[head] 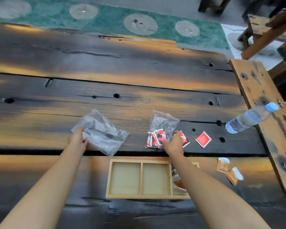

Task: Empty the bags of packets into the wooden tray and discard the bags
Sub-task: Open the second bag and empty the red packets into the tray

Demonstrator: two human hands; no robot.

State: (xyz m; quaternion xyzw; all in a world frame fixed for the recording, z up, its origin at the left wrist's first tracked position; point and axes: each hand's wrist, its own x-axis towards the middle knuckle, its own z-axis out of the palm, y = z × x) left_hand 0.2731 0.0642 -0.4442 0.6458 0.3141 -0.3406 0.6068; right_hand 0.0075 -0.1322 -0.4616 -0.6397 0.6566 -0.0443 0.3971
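An empty-looking clear plastic bag [101, 132] lies on the dark wooden table, and my left hand [78, 138] grips its near left corner. A second clear bag [163, 124] holds several red packets [156, 138] at its near end. My right hand [174, 143] rests on that end, fingers closed over the bag and a red packet [185, 139] beside it. One red packet [203, 139] lies loose to the right. The wooden tray [140, 179] sits near me with two bare compartments; brown packets [178, 181] show in its right compartment, partly hidden by my right forearm.
Two brown packets [223, 165] [234, 176] lie on the table right of the tray. A clear water bottle [251, 118] with a blue cap lies at the right by a raised wooden plank [261, 100]. Beyond the table are a green patterned floor and wooden stools [262, 28].
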